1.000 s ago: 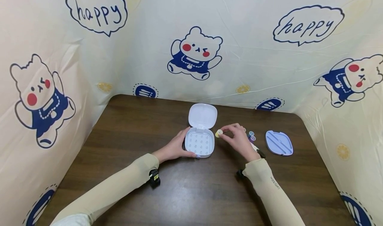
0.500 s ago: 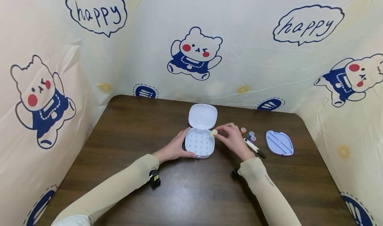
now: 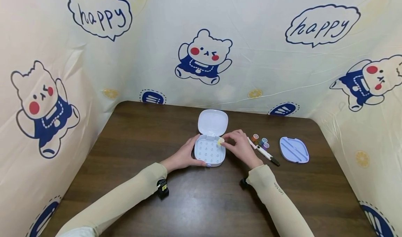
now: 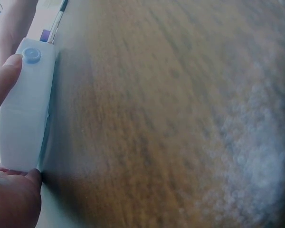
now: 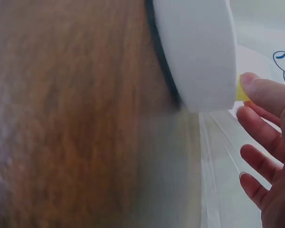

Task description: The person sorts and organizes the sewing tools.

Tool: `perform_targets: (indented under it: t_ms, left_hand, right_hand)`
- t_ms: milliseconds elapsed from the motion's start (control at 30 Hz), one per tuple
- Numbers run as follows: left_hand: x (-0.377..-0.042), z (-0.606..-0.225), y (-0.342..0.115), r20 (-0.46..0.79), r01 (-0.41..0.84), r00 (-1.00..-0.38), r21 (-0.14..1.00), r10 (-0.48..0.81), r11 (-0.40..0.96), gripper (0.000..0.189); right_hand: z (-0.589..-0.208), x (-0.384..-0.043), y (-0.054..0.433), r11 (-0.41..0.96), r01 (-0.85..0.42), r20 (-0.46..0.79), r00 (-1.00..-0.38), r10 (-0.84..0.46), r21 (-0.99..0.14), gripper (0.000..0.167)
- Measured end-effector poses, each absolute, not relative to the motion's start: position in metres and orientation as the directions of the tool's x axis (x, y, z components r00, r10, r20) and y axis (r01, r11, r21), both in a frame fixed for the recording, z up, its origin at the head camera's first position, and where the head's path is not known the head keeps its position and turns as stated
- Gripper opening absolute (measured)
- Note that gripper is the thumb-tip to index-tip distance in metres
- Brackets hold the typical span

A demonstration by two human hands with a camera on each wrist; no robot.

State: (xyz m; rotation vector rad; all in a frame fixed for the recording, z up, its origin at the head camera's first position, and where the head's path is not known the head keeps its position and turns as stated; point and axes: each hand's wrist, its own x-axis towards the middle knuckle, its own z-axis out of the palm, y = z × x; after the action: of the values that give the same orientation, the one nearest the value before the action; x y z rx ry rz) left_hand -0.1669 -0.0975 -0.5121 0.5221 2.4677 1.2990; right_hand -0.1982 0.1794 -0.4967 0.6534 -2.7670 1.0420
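A pale blue sewing box (image 3: 209, 164) stands on the table with its lid (image 3: 213, 122) raised. Inside, rows of small pegs cover the bottom. My left hand (image 3: 184, 154) grips the box's left side, its thumb at the front by the round catch (image 4: 32, 55). Between thumb and fingertips, my right hand (image 3: 242, 147) pinches a yellow thread spool (image 3: 220, 142) over the back right corner of the pegs. In the right wrist view the yellow spool (image 5: 242, 90) shows just past the box wall, mostly hidden by the thumb and the box. Whether it touches a peg is hidden.
Right of my right hand lie several thread spools (image 3: 263, 140), orange, blue and purple among them. A white pen-like tool with a dark end (image 3: 268, 155) lies in front of them. Farther right is a flat blue tray (image 3: 293, 150). A printed cloth hangs behind the table (image 3: 144, 132).
My right hand has moved left with the yellow spool, from beside the box to over its back right corner. The left hand stays on the box.
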Motion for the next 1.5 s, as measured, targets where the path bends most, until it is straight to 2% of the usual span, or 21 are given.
perform_targets:
  t_ms: [167,500,1133,1500]
  left_hand:
    - [-0.168,-0.514,-0.098,-0.084,0.19,-0.885,0.832,0.457,0.522,0.123]
    - [-0.169,-0.516,-0.098,-0.066,0.2,-0.885,0.84,0.46,0.505,0.123]
    - [-0.169,-0.516,-0.098,-0.064,0.206,-0.88,0.842,0.471,0.499,0.123]
    - [-0.168,-0.515,-0.099,-0.076,0.197,-0.878,0.842,0.473,0.502,0.122]
  right_hand:
    - [-0.501,-0.199,0.178,0.691,-0.464,0.275,-0.886,-0.374,-0.555,0.021]
    - [-0.498,-0.199,0.172,0.732,-0.455,0.257,-0.891,-0.375,-0.507,0.019]
    - [-0.491,-0.195,0.157,0.819,-0.456,0.237,-0.888,-0.393,-0.348,0.022]
    - [-0.493,-0.192,0.156,0.828,-0.412,0.217,-0.91,-0.353,-0.381,0.024]
